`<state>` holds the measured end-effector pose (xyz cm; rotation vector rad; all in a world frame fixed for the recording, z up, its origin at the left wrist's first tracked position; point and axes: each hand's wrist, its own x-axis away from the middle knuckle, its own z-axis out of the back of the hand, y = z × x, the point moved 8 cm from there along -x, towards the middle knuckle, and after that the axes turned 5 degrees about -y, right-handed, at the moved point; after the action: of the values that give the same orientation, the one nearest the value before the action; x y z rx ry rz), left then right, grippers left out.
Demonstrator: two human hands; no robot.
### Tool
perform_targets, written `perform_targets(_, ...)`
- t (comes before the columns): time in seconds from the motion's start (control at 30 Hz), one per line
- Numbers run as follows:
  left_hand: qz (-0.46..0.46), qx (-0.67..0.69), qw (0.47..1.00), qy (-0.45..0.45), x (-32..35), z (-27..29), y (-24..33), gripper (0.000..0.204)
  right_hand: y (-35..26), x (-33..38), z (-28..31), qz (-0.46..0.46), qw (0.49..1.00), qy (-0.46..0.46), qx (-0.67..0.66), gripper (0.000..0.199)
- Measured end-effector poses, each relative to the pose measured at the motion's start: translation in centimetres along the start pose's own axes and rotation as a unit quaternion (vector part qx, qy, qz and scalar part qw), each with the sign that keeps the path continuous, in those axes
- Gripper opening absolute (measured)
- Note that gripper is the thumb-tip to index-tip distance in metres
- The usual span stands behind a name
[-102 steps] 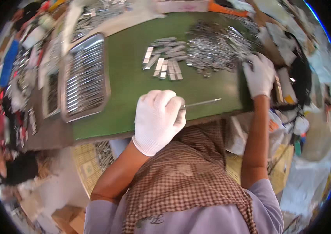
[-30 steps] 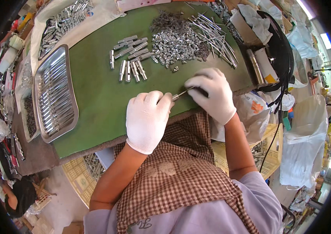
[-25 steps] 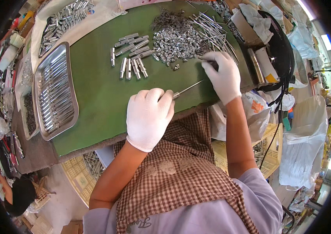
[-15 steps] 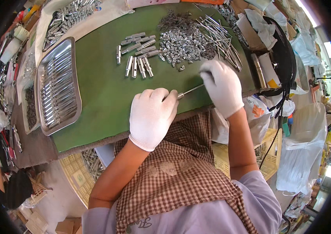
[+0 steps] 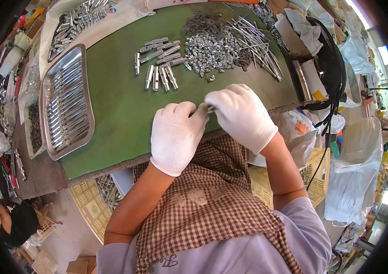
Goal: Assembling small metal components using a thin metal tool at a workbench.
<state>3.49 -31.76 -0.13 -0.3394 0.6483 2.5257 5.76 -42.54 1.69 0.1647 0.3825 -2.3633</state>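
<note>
With our left hand (image 5: 178, 134) we grasped the metal part (image 5: 210, 110) at its two o'clock, our right fingers (image 5: 217, 98) curled beside it, whether gripping we could not tell, and it might have slipped onto the mat (image 5: 121, 105) through too light pinching.

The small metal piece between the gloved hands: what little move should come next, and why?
Perhaps the right hand could gently press along the metal piece while the left hand steadies it: both hands come together there, with only a sliver of metal showing. Most of it is hidden, so a light touch seems wise.
</note>
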Motion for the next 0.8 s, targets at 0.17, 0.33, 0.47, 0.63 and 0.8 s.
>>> perform_targets(0.17,-0.003,0.014,1.0,0.006,0.1,0.2,-0.1,0.01,-2.8,-0.7,0.8,0.059,0.995,-0.007,0.079,0.015)
perform_targets(0.33,0.0,-0.018,1.0,-0.024,0.1,-0.5,-0.1,0.017,-1.0,-0.4,0.1,-0.011,0.998,-0.032,0.061,0.012)
perform_targets(0.47,0.012,-0.005,1.0,-0.017,0.1,-0.3,-0.1,0.019,-1.0,0.4,0.1,-0.02,0.996,-0.033,0.085,0.012)
perform_targets(0.63,0.031,0.035,0.999,-0.018,-0.3,0.3,-0.1,0.023,1.3,2.6,1.7,-0.097,0.991,0.092,-0.019,0.019)
perform_targets(0.8,0.023,0.054,0.996,-0.064,-0.7,-0.4,-0.1,0.022,2.5,4.1,1.9,-0.179,0.962,0.142,-0.148,0.011)
